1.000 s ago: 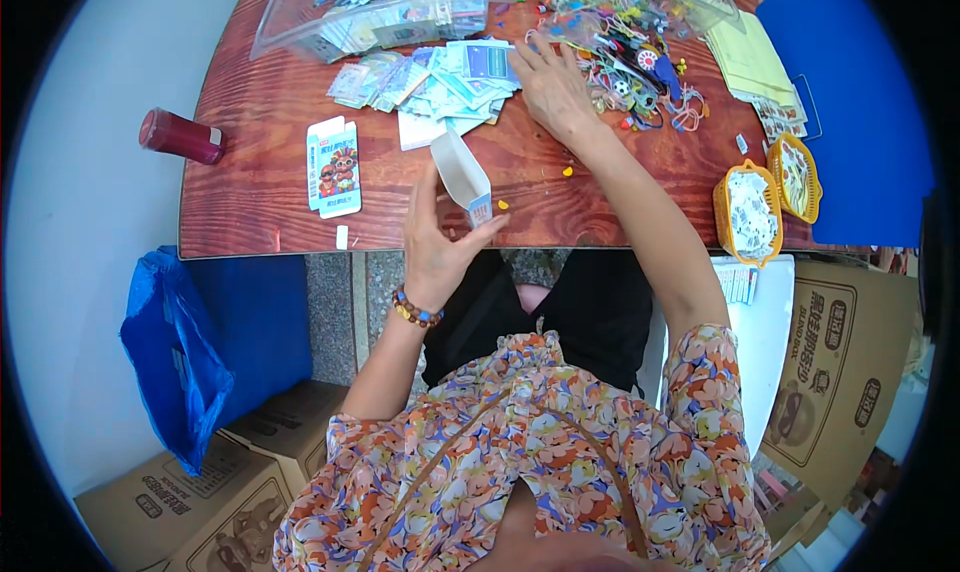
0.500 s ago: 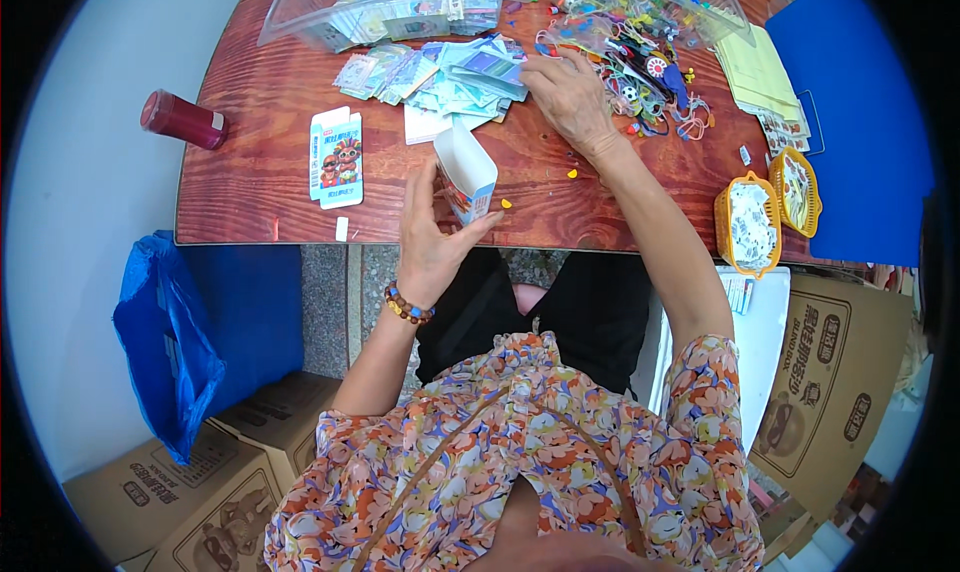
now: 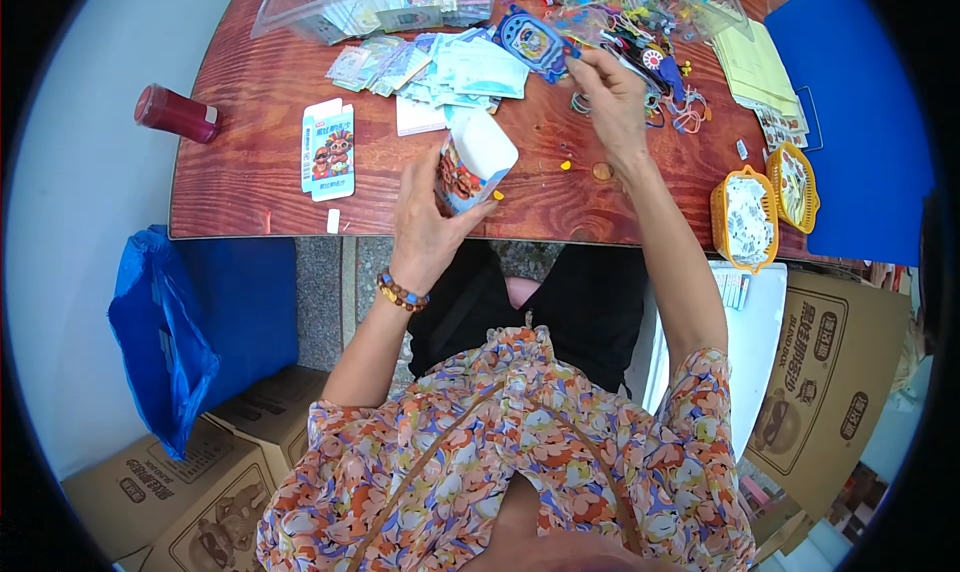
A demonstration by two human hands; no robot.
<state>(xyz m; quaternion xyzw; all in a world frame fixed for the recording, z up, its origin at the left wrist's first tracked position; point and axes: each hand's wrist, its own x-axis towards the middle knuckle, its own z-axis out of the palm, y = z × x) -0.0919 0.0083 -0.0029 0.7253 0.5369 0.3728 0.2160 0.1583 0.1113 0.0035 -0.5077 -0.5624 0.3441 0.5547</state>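
Observation:
My left hand is closed round a small printed cardboard box, its open top tilted up and to the right. Between the thumb and fingers of my right hand is the corner of a dark blue, shaped flat card with a colourful picture. That card is raised over the table, right of a loose pile of pale blue cards or packets. Left of my left hand lies a flattened blue-and-white printed box. A heap of colourful cords and trinkets lies beyond my right hand.
Two clear plastic bins stand at the back, one of packets, one of trinkets. A red cylinder lies at left. Two yellow baskets and yellow sheets sit at right. Small scraps dot the wooden table.
My right hand has lifted the blue card off the packet pile and moved it right. The box in my left hand has turned, showing more of its printed side.

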